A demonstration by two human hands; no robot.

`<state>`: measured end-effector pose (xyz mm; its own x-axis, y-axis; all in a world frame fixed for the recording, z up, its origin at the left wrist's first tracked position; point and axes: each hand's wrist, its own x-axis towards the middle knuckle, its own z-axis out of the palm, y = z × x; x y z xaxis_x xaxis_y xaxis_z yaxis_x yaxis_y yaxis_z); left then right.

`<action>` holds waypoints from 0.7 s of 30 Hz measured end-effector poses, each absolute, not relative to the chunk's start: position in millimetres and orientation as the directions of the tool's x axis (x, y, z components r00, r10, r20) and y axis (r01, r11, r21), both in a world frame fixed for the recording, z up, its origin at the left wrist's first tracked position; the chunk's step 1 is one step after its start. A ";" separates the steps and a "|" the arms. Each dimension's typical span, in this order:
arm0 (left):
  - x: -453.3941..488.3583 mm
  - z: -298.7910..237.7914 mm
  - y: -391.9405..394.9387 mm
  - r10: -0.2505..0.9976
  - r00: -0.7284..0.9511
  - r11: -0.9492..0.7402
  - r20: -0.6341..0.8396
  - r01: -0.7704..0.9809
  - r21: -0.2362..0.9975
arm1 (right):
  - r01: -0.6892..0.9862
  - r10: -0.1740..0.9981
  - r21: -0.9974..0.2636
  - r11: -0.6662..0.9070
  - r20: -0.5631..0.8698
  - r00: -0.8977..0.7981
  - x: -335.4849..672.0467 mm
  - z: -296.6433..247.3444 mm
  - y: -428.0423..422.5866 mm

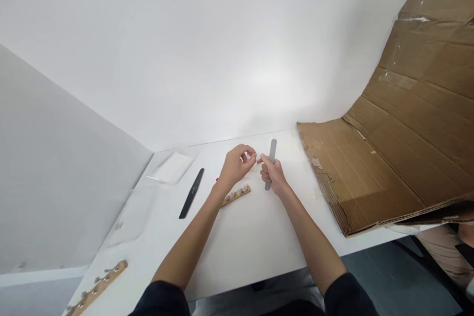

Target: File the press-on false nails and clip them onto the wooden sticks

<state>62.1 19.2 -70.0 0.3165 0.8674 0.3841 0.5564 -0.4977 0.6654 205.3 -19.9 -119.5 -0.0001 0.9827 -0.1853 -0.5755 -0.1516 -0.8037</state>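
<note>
My right hand (272, 174) is wrapped round a grey nail file (273, 149), which stands nearly upright above the white table (240, 237). Just to its left, my left hand (237, 164) is curled, thumb and fingers pinched together on something too small to make out, close to the file. Under my left wrist a wooden strip with several false nails (239, 194) lies flat on the table.
A black nail file (192, 191) lies left of my hands, with a clear plastic packet (172, 168) behind it. Another wooden strip with nails (98, 288) sits at the near left edge. A large flattened cardboard sheet (388, 148) covers the table's right side. Another person's leg (448, 249) shows at far right.
</note>
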 end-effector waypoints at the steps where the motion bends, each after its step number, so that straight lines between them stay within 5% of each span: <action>1: 63.2 -72.3 17.1 0.865 0.327 -0.502 0.382 0.548 0.669 | -0.582 0.982 -0.797 -0.162 -0.186 -0.019 205.8 -119.3 -20.3; 14: 52.3 -83.0 16.7 0.819 0.427 -0.556 0.382 0.428 0.713 | -0.593 0.972 -0.770 -0.235 -0.204 -0.121 211.3 -121.1 -21.2; 21: 50.4 -78.5 17.1 0.795 0.480 -0.593 0.371 0.490 0.639 | -0.525 0.967 -0.813 -0.253 -0.220 -0.126 213.6 -126.9 -20.2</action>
